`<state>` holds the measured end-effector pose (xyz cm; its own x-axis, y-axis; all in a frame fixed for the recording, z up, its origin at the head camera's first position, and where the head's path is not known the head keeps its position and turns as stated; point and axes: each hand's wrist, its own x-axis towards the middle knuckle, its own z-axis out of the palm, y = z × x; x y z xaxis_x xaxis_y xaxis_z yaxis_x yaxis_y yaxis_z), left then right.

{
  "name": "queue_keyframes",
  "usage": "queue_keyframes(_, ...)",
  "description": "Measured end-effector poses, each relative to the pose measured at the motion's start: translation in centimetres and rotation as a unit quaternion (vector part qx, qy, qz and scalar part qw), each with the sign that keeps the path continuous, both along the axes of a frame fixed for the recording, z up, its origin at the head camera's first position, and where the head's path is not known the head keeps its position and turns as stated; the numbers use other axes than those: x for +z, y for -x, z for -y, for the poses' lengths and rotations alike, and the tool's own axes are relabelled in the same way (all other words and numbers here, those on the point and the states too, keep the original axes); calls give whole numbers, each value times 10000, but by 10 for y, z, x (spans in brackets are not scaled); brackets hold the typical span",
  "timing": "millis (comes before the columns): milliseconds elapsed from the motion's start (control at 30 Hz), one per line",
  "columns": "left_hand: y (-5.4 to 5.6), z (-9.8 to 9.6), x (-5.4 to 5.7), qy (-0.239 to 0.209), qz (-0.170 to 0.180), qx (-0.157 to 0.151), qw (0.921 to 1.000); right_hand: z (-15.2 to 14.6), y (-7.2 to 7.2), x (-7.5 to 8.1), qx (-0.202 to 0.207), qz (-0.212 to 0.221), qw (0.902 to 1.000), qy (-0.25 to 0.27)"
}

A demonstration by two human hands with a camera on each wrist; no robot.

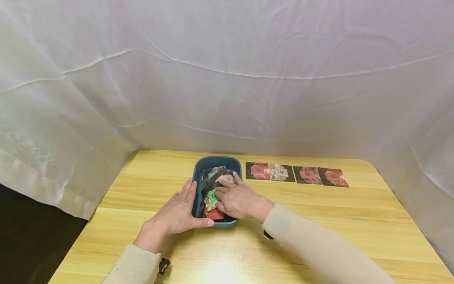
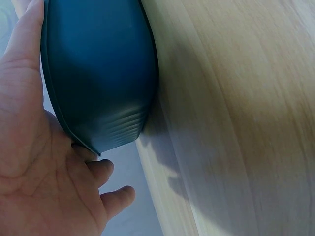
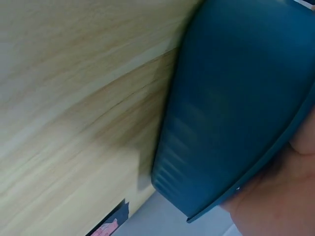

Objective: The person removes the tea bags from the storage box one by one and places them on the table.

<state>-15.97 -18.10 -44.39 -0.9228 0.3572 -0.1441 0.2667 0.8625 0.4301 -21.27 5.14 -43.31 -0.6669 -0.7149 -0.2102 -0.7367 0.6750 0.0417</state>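
A dark blue plastic bin (image 1: 198, 165) stands on the table with several small printed packets inside. Among these are a green one (image 1: 212, 199) and a red one (image 1: 214, 214). My left hand (image 1: 177, 211) rests against the bin's left side, its fingers straight along the rim and its thumb over the near edge. The left wrist view shows this hand (image 2: 44, 152) beside the bin's outer wall (image 2: 103, 73). My right hand (image 1: 235, 199) reaches over the right rim, fingers spread down among the packets. I cannot tell whether it pinches one, as its fingertips are partly hidden.
To the right of the bin, a row of flat square packets lies along the back of the table: a red and black one (image 1: 257, 170), a pale one (image 1: 281, 172) and two more red and black ones. A whitish curtain (image 1: 248, 106) hangs behind the wooden table (image 1: 301, 221).
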Motion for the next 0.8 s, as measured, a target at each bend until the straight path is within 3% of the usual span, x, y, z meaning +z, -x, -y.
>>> queue_keyframes(267,-1,1,0,-74,-2,22,10000,-7,-9,14,-46,-203,9997,88)
queue_keyframes(467,0,1,1,-98,8,48,9999,-7,-1,31,-171,-258,9994,139)
queue_keyframes(800,0,0,0,-165,23,48,9998,0,16,24,-643,246,9975,136)
